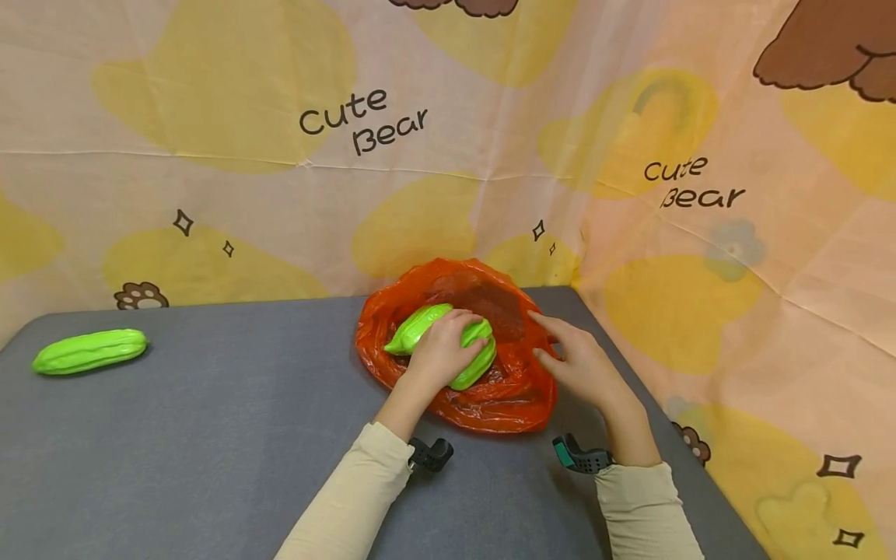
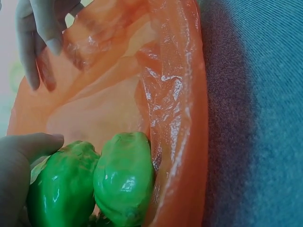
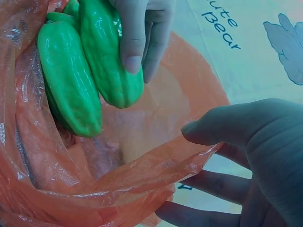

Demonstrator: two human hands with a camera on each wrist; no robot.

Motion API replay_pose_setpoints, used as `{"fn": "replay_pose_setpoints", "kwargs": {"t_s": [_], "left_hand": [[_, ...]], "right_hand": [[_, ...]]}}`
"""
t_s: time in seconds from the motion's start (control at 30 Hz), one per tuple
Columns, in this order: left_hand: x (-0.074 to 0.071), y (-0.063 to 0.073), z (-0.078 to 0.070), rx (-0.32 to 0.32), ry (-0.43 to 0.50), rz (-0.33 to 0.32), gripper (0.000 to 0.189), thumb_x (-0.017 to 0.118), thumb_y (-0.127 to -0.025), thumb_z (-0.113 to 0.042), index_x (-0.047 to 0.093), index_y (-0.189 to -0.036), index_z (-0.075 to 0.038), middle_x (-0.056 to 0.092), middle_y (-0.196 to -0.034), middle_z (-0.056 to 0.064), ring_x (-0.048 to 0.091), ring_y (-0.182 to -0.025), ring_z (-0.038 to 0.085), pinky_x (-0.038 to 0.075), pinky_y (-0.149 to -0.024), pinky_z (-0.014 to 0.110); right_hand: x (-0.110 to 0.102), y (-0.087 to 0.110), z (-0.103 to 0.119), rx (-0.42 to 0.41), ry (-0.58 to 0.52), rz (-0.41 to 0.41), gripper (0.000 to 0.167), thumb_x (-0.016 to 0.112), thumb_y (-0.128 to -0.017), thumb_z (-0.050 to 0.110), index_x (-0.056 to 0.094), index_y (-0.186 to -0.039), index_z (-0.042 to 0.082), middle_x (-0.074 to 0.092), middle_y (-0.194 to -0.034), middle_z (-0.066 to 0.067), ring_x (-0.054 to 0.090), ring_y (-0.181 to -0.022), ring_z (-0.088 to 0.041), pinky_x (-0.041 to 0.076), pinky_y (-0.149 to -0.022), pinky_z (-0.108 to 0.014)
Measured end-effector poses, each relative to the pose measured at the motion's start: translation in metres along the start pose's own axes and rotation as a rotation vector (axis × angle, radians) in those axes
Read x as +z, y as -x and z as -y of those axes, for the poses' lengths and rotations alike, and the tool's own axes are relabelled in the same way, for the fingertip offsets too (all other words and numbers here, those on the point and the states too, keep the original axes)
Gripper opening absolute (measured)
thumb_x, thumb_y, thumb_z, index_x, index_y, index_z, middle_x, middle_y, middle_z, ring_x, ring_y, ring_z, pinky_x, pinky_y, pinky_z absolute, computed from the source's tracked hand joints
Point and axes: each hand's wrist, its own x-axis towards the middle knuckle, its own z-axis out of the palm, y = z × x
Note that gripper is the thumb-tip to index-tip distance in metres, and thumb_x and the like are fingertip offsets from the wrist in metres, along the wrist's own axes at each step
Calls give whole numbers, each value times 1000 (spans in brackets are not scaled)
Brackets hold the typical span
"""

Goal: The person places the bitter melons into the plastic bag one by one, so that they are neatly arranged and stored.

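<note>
An orange-red plastic bag [image 1: 518, 412] stands with its mouth open at the far edge of the table. My left hand [image 1: 442, 346] reaches into it and grips a green bitter melon [image 3: 111, 56], thumb on one side and fingers on the other. Beside that one lies another bitter melon [image 3: 68, 75] in the bag, and part of a further green piece shows behind them in the right wrist view. My right hand [image 1: 581, 362] holds the bag's right rim, thumb on the inner side and fingers on the outer side; some fingertips are hidden by the plastic.
One more bitter melon [image 1: 91, 351] lies on the grey table [image 1: 210, 451] at the far left. A printed cloth [image 1: 245, 93] hangs behind the table and along its right side, close to the bag and my right hand.
</note>
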Motion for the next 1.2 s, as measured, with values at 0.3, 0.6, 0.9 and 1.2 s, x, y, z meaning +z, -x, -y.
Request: {"fn": "replay_pose_setpoints", "kwargs": {"t_s": [0.3,0.6,0.9,1.2], "left_hand": [[1,0,0,31,7,-23,37,75,-91,-26,70,-127,-16,65,-135,7,64,-124,28,54,-101,46],[-3,1,-1,42,-2,-34,35,75,-91,-25,71,-125,-15,66,-133,7,64,-123,28,54,-102,44],[-7,0,-1,72,-5,-47,32,77,-90,-20,73,-121,-13,67,-131,7,65,-120,27,55,-100,43],[-17,2,-2,57,11,-69,31,76,-90,-18,74,-121,-13,66,-131,6,67,-118,27,56,-99,43]], "right_hand": [[0,0,0,15,-3,15,58,67,-95,8,48,-150,7,58,-145,-18,66,-116,-39,55,-95,-55],[0,0,0,18,0,18,58,67,-95,8,48,-150,7,58,-145,-19,66,-116,-38,56,-94,-54],[-1,0,0,17,4,21,58,66,-95,8,49,-150,6,58,-145,-18,66,-116,-38,56,-94,-54],[-1,0,0,17,8,19,58,66,-95,8,48,-150,6,58,-145,-19,66,-115,-38,56,-94,-55]]}}
